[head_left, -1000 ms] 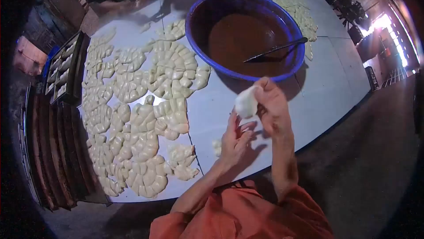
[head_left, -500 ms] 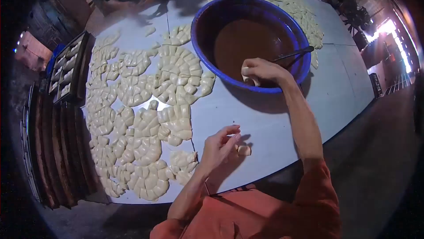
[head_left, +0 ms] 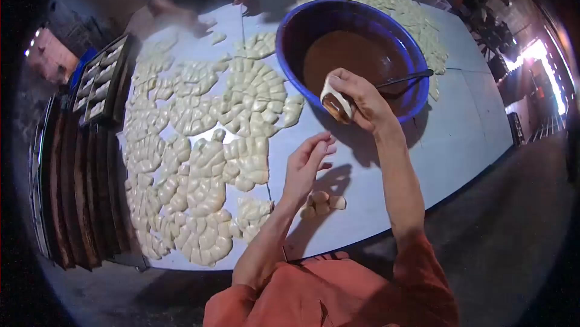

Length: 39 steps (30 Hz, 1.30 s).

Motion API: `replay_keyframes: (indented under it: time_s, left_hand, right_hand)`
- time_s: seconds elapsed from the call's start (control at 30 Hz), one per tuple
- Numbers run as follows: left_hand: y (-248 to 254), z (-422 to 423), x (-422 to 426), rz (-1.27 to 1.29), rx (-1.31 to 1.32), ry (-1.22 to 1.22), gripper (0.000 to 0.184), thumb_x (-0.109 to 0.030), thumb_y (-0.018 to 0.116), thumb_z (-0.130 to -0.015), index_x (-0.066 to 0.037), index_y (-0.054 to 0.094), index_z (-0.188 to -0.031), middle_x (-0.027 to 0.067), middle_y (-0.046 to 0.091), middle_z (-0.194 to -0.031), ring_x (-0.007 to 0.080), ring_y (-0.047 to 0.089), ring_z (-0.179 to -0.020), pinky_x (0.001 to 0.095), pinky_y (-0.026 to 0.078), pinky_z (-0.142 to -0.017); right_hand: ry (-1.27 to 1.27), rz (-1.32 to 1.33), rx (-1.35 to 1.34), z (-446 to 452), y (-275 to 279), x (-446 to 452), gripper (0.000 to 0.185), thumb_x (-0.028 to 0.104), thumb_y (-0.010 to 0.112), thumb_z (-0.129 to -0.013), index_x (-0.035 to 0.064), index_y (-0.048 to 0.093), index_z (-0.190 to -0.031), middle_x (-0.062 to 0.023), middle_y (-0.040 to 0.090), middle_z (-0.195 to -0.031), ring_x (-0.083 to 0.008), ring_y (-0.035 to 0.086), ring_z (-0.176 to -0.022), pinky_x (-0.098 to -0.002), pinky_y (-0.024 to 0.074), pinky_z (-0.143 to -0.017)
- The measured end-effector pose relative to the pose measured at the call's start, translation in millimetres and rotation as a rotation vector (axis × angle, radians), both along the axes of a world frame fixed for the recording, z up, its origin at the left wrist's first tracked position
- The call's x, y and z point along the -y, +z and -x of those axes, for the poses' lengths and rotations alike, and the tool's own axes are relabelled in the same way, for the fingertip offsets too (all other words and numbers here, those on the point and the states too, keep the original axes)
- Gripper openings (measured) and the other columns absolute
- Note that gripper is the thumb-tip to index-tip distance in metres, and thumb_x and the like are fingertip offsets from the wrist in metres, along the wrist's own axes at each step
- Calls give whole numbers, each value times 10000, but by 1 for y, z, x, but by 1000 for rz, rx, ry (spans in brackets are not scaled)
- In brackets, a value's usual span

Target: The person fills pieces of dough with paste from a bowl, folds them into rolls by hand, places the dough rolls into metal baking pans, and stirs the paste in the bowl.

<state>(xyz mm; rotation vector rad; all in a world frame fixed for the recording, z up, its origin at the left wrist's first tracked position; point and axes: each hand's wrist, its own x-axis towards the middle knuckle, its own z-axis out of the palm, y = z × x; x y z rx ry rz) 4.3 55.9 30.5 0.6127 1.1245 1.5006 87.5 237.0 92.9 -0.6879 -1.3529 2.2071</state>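
My right hand (head_left: pixel 360 100) is closed around a piece of white dough (head_left: pixel 331 94) with wet brown filling showing on its lower face. It is raised over the near rim of a blue basin (head_left: pixel 289 79) that holds brown paste (head_left: pixel 338 55). A dark-handled utensil (head_left: pixel 417 75) leans on the basin's right rim. My left hand (head_left: pixel 310 161) hovers over the table just below, fingers loosely bent and apart, with nothing visible in them. Several small dough pieces (head_left: pixel 322 202) lie on the table beside my left wrist.
Many flattened dough pieces (head_left: pixel 196 164) cover the left of the white table (head_left: pixel 374 182), and more (head_left: pixel 402 19) lie behind the basin. A divided tray of dough (head_left: pixel 103 82) and stacked dark trays (head_left: pixel 78 188) stand at the left. Another person's hand (head_left: pixel 181 19) reaches over the far left side.
My right hand has lifted out of the basin toward me, now with brown filling on the dough. My left hand has risen toward it, uncovering more small dough pieces.
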Motion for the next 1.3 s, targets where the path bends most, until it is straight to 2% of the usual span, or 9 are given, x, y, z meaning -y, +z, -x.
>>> replay_keyframes:
  time_s: [0.1,0.3,0.47,0.57,0.73,0.77,0.83,1.03,1.3]
  left_hand:
    - [9,-4,-3,-68,257,63,498,-410,478,-1041,-5,550,-1321,101,626,-1300,231,557,-1247,434,473,-1011]
    - [-25,1,15,-25,446,107,355,-270,571,-1014,-8,599,-1251,79,691,-1095,187,678,-984,378,543,-936]
    - [-31,8,34,146,267,289,293,-172,682,-951,28,671,-1165,84,703,-1040,118,667,-853,256,570,-802]
    - [-38,1,41,80,158,245,314,-159,678,-953,36,661,-1199,87,701,-1066,111,659,-871,254,559,-804]
    - [-36,-3,42,-16,-75,338,318,-184,723,-920,36,703,-1149,81,717,-1001,96,641,-884,218,524,-735]
    - [-29,1,44,-15,-76,338,318,-184,723,-920,36,703,-1149,81,717,-1001,96,641,-884,218,524,-735]
    - [-17,12,46,56,-8,114,347,-235,724,-923,2,695,-1174,54,713,-1011,107,652,-876,244,538,-753]
    - [-3,35,49,192,-23,-60,353,-322,664,-957,-26,714,-1142,41,716,-993,118,666,-864,268,551,-735]
    - [-21,20,58,-11,-60,14,273,-156,686,-937,10,686,-1154,86,699,-1061,128,670,-907,261,581,-757]
  right_hand:
    - [-17,36,-59,-7,-10,32,176,207,614,-991,52,560,-1054,-26,637,-860,-90,657,-738,-225,555,-632]
    - [-146,20,-6,-38,-43,87,171,214,584,-1001,68,560,-1088,18,614,-903,-42,618,-814,-214,519,-658]
    - [-203,-512,273,-47,-52,137,528,27,775,-774,10,563,-1257,-145,437,-1442,-224,623,-1128,-359,542,-896]
    - [-271,-1043,413,-39,-70,157,474,27,766,-775,23,612,-1223,-164,453,-1404,-265,635,-1110,-358,551,-877]
    - [-407,-883,316,-35,-86,160,255,-7,698,-840,24,694,-1093,-105,667,-974,-184,659,-882,-266,541,-731]
    - [-408,-881,316,-36,-85,161,255,-7,698,-840,24,694,-1093,-105,667,-974,-184,659,-882,-266,541,-731]
    - [-322,-191,121,-38,-80,162,238,-11,696,-851,5,690,-1088,-68,676,-991,-134,633,-889,-252,526,-729]
    - [-187,-565,171,-51,-76,172,340,10,710,-859,11,675,-1197,-73,663,-1077,-138,627,-940,-254,519,-787]
    - [-465,-819,43,-34,-88,173,190,75,696,-918,20,628,-1087,-93,624,-1094,-152,609,-913,-288,506,-761]
